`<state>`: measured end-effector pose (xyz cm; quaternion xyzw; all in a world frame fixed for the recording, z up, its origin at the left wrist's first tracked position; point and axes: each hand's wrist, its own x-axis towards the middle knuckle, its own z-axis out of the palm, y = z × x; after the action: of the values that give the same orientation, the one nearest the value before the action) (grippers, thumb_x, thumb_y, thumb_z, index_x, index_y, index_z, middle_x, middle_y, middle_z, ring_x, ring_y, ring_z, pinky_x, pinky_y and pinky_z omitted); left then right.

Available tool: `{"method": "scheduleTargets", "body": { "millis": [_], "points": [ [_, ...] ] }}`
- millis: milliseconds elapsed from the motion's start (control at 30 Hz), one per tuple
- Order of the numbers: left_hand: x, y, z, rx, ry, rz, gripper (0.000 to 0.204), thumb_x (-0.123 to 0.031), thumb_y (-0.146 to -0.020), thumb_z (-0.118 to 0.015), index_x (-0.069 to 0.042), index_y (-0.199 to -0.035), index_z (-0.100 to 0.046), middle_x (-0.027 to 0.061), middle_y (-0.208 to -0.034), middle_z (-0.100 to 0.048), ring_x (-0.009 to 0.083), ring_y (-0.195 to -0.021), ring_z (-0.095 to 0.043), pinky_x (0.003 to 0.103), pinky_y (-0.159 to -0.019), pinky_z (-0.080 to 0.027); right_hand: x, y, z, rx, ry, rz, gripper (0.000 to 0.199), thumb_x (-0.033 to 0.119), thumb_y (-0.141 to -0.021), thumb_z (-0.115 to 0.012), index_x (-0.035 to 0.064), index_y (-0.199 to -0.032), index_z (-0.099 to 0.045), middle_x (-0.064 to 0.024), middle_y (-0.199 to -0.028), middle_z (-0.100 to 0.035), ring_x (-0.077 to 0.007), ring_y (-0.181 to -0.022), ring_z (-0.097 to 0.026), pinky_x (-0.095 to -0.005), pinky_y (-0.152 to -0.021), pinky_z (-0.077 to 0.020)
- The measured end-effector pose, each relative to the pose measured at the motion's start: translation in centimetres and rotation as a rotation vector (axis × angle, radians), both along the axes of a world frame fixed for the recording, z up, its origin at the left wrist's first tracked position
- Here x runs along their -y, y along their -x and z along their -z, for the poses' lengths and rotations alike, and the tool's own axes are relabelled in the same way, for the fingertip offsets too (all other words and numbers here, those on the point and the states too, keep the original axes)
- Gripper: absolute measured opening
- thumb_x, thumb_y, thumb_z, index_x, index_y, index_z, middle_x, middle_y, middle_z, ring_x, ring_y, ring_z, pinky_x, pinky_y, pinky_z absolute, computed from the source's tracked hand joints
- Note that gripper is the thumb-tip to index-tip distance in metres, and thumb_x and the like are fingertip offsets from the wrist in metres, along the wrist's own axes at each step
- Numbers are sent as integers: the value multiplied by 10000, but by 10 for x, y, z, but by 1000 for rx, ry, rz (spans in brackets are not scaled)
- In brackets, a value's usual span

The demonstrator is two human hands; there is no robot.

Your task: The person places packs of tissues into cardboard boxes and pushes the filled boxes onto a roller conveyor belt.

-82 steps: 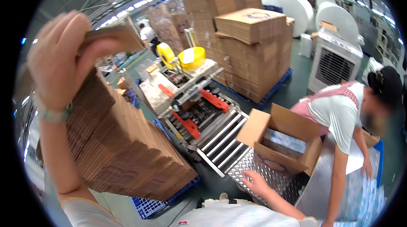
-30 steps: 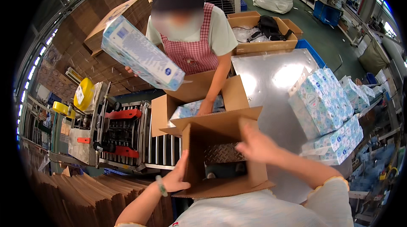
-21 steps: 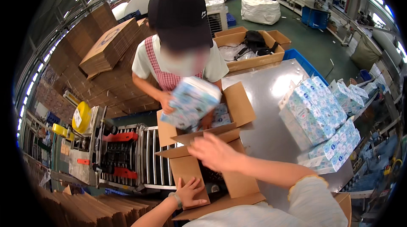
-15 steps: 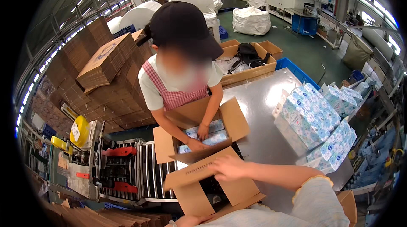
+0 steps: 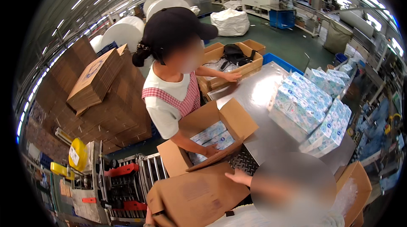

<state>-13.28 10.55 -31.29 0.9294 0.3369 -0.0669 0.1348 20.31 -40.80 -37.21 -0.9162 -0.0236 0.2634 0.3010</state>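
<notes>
A brown cardboard box (image 5: 199, 195) lies tilted in front of me, one broad side facing up. Only a sliver of my left hand (image 5: 149, 217) shows at the lower edge, closed on the box's left side. My right hand (image 5: 238, 177) is at the box's far right corner, fingers stretched out and touching its edge; a blurred patch covers that forearm. Just beyond stands an open carton (image 5: 176, 155) with blue-and-white tissue packs (image 5: 207, 133) inside. A co-worker's hand (image 5: 211, 150) reaches into it, while their other hand (image 5: 231, 76) is stretched over the metal table.
Stacked tissue packs (image 5: 301, 102) stand on the metal table (image 5: 265, 136) at right. A roller conveyor (image 5: 153, 167) and a taping machine (image 5: 80, 159) are at left. Flattened cartons (image 5: 114, 104) are piled behind. An open carton (image 5: 354, 193) sits at lower right.
My box has turned over, from open flaps facing up to a broad side facing up. My right hand has come off its flap. The co-worker has lifted one hand out of the carton, towards the table.
</notes>
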Motion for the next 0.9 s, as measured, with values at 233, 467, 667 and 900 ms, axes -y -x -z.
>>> {"method": "scheduleTargets", "body": {
  "millis": [233,467,667,900],
  "points": [
    [83,-47,-38,381,1681,-373,733,-655,-997,-410,-121,-1493,-486,120,-1544,-479,328,-1400,-460,560,-1137,-351,-72,60,-184,-504,-1092,-335,425,165,-1002,-606,-8,-1383,-535,-64,-1261,-659,-162,-1154,-601,-345,-1007,-485],
    [256,-202,-2,468,1758,-367,773,-698,-993,-430,-87,-1465,-473,118,-1389,-569,309,-1254,-548,425,-1062,-442,-89,108,-156,-120,-523,-560,586,387,-1059,-437,29,-1520,-380,-276,-1332,-598,-459,-1222,-573,-461,-1027,-460],
    [262,-160,-49,601,1420,-275,488,-70,-931,-654,-28,-1391,-497,150,-1397,-548,278,-1252,-549,410,-1047,-453,45,1,-189,784,412,-861,535,518,-963,-531,99,-1270,-662,-121,-1382,-585,-284,-1475,-331,-740,-1144,-177],
    [177,-154,-15,136,910,-416,365,-51,-903,-707,-53,-1241,-568,97,-981,-624,192,-697,-591,348,-545,-496,214,-117,-65,320,376,-539,603,435,-951,-559,107,-1454,-499,-96,-1525,-470,-264,-1490,-324,-635,-1220,-134]
  ]
}}
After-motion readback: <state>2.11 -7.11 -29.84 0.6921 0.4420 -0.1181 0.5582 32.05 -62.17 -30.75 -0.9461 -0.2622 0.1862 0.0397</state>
